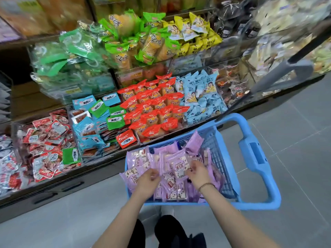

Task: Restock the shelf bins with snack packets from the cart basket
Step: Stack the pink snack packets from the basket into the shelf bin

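A blue cart basket stands in front of me, holding a heap of purple snack packets. Both hands are down in the heap. My left hand has its fingers curled round packets on the left side of the pile. My right hand, with a thin bracelet on the wrist, curls its fingers round packets at the middle. Clear shelf bins rise in tiers beyond the basket, filled with other packets.
Red-and-orange packets fill the bin just behind the basket, light blue packets to its right, green and blue flat packets to its left, red-white ones further left. A dark cart handle crosses at upper right. Grey tiled floor lies right.
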Available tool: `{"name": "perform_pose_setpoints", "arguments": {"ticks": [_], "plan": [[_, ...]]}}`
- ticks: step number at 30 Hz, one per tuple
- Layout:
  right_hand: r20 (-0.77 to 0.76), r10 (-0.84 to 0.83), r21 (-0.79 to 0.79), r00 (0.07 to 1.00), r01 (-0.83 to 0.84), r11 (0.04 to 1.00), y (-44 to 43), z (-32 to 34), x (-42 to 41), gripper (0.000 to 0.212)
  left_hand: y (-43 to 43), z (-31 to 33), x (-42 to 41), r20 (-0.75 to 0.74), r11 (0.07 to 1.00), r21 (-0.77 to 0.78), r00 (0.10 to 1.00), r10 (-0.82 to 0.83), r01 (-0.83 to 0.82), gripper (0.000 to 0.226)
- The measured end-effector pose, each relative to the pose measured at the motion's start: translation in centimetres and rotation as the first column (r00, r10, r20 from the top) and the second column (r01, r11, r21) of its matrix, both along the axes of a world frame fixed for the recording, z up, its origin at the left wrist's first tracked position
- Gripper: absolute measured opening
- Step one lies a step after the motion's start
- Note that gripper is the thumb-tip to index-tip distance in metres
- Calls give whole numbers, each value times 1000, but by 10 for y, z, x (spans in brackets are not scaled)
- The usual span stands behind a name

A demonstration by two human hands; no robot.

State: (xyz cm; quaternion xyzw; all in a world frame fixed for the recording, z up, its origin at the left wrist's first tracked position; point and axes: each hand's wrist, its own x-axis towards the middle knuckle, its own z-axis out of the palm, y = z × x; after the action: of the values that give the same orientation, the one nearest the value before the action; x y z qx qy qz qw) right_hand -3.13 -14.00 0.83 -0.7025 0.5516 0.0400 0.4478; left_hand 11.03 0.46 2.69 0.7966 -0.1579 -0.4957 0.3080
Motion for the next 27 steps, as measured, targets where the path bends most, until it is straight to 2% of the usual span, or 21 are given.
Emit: {"name": "perform_pose_setpoints", "arguments": {"ticks": [3, 5, 7, 10, 11, 13, 17, 18, 20, 22, 23, 24, 26, 27], "plan": [[-52, 69, 51, 996, -66, 997, -14, -17, 14, 42, -31, -10, -6, 34, 999, 31, 999, -23, 21, 52], [-115, 109, 77, 987, -100, 992, -16, -29, 19, 51, -47, -19, -9, 44, 998, 66, 999, -24, 21, 58], [-152, 119, 28, 981, -116, 993, -17, -38, 22, 51, -60, -25, -8, 19, 994, 109, 1000, 25, -27, 52], [-136, 66, 14, 989, -64, 998, -21, -42, 23, 41, -71, -31, -7, 25, 987, 140, 997, 77, -80, 23], [-124, 53, 34, 991, -49, 998, -23, -42, 20, 37, -73, -34, -6, 43, 988, 139, 997, 67, -73, 16], [-95, 42, 55, 995, -37, 998, -25, -38, 14, 24, -75, -37, -6, 53, 984, 108, 989, 137, -142, 25], [145, -117, 63, 982, 109, 992, -27, -18, -4, 17, -73, -34, -4, -3, 984, 38, 985, 174, -174, 29], [190, -165, 68, 968, 154, 986, -28, -11, -9, 23, -69, -31, -3, -26, 983, 12, 983, 182, -181, 27], [248, -273, 132, 930, 247, 960, -30, 3, -19, 31, -59, -24, 4, -40, 974, -50, 974, 221, -223, 19], [287, -312, 211, 906, 258, 943, -31, 16, -26, 25, -46, -15, 13, -92, 954, -113, 959, 269, -278, 10], [292, -315, 263, 903, 241, 934, -30, 23, -27, 19, -41, -10, 18, -126, 944, -134, 950, 287, -303, 14], [288, -319, 319, 903, 223, 921, -28, 29, -27, 23, -36, -4, 23, -150, 939, -142, 944, 293, -314, 16], [258, -312, 394, 914, 195, 898, -20, 38, -21, 50, -29, 8, 30, -160, 946, -131, 948, 276, -298, 14], [251, -291, 415, 923, 169, 894, -15, 44, -15, 52, -27, 13, 33, -166, 954, -122, 953, 254, -275, 12]]}}
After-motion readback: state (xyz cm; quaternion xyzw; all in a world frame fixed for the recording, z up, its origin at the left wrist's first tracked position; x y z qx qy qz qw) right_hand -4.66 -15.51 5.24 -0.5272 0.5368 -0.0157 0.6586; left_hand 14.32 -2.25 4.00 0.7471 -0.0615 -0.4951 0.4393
